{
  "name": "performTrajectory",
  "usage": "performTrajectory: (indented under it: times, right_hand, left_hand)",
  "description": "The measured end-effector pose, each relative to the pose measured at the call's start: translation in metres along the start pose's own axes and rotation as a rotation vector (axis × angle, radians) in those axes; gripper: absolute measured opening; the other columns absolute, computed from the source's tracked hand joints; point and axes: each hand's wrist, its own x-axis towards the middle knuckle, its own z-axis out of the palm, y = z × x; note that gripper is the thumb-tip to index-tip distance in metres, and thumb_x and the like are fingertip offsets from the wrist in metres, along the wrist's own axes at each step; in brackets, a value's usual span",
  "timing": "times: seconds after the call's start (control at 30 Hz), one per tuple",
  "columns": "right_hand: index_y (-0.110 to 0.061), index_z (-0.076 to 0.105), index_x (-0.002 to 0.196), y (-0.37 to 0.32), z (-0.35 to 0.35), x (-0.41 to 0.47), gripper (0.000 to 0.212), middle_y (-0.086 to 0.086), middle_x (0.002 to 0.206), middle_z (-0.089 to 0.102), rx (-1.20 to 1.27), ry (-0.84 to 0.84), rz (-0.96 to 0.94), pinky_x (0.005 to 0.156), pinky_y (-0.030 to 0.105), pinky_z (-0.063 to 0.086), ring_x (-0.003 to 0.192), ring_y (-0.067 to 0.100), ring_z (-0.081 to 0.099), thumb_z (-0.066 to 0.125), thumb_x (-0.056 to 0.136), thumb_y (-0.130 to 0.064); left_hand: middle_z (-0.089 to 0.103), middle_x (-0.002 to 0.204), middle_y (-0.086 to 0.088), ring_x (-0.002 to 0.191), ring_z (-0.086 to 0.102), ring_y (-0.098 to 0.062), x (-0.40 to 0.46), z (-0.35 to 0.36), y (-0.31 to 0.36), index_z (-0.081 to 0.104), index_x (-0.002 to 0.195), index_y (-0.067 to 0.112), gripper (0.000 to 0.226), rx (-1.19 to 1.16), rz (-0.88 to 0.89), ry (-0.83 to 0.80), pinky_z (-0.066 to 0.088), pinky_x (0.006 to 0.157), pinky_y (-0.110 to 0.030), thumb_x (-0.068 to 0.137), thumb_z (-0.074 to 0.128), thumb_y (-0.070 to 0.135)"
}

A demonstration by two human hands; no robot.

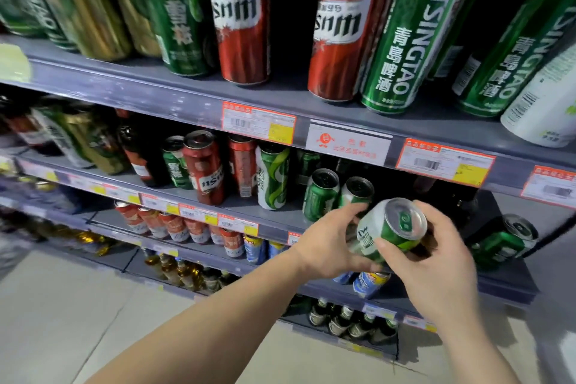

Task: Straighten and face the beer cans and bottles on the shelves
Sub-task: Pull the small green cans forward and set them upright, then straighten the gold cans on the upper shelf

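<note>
Both hands hold one green and silver beer can (386,229), tilted with its top toward me, just in front of the second shelf (274,223). My left hand (330,243) grips its lower side; my right hand (436,259) curls round its right side and bottom. Two short green cans (321,193) stand on that shelf right behind my left hand. Another green can (501,246) lies tipped at the shelf's right end. Tall red cans (339,25) and green Tsingtao cans (405,40) stand on the top shelf (187,93).
Red and green cans and dark bottles (143,156) fill the left of the second shelf. Lower shelves carry orange-red cans (174,226), blue cans (371,284) and small bottles (352,321). Price tags (258,121) line the shelf edges. Tiled floor (78,305) lies at the lower left.
</note>
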Motion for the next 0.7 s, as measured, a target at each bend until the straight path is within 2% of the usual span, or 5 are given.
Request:
performTrajectory:
  times: [0.13, 0.3, 0.47, 0.6, 0.7]
  right_hand:
    - [-0.044, 0.055, 0.115, -0.022, 0.048, -0.012, 0.061, -0.024, 0.110, 0.064, 0.004, -0.196, -0.032, 0.086, 0.027, 0.049, 0.102, -0.004, 0.059, 0.085, 0.065, -0.027]
    - [-0.044, 0.049, 0.127, -0.057, 0.137, -0.023, 0.069, -0.025, 0.121, 0.057, -0.062, -0.361, -0.111, 0.094, 0.032, 0.048, 0.115, 0.003, 0.054, 0.079, 0.065, -0.045]
    - [-0.040, 0.039, 0.139, -0.107, 0.248, -0.028, 0.079, -0.021, 0.133, 0.051, -0.046, -0.502, -0.195, 0.100, 0.026, 0.042, 0.119, 0.000, 0.049, 0.077, 0.070, -0.046]
    - [-0.037, 0.041, 0.139, -0.148, 0.353, -0.039, 0.069, -0.019, 0.130, 0.054, 0.011, -0.488, -0.193, 0.093, 0.021, 0.045, 0.112, 0.006, 0.056, 0.072, 0.078, -0.044]
    - [-0.031, 0.045, 0.138, -0.179, 0.424, -0.044, 0.059, -0.013, 0.134, 0.054, 0.050, -0.431, -0.136, 0.094, 0.018, 0.042, 0.116, 0.002, 0.053, 0.068, 0.085, -0.038]
  left_hand:
    - [0.065, 0.112, 0.009, 0.100, 0.064, -0.011, -0.038, -0.036, -0.027, 0.056, 0.118, 0.027, 0.063, 0.039, -0.063, 0.046, 0.053, 0.086, -0.038, 0.065, 0.086, 0.040]
    - [0.061, 0.119, 0.019, 0.111, 0.058, -0.003, -0.099, -0.104, -0.081, 0.051, 0.126, 0.037, 0.073, 0.037, -0.143, 0.204, 0.050, 0.094, -0.038, 0.063, 0.082, 0.053]
    - [0.062, 0.111, 0.025, 0.105, 0.056, 0.010, -0.148, -0.190, -0.140, 0.054, 0.117, 0.043, 0.059, 0.007, -0.162, 0.334, 0.046, 0.087, -0.022, 0.064, 0.081, 0.039]
    - [0.067, 0.111, 0.016, 0.105, 0.062, -0.004, -0.181, -0.274, -0.210, 0.057, 0.121, 0.034, 0.065, -0.039, -0.192, 0.388, 0.052, 0.091, -0.036, 0.062, 0.080, 0.052]
    - [0.069, 0.103, 0.018, 0.099, 0.064, 0.000, -0.210, -0.344, -0.256, 0.059, 0.115, 0.033, 0.063, -0.042, -0.252, 0.413, 0.051, 0.086, -0.029, 0.059, 0.085, 0.045]
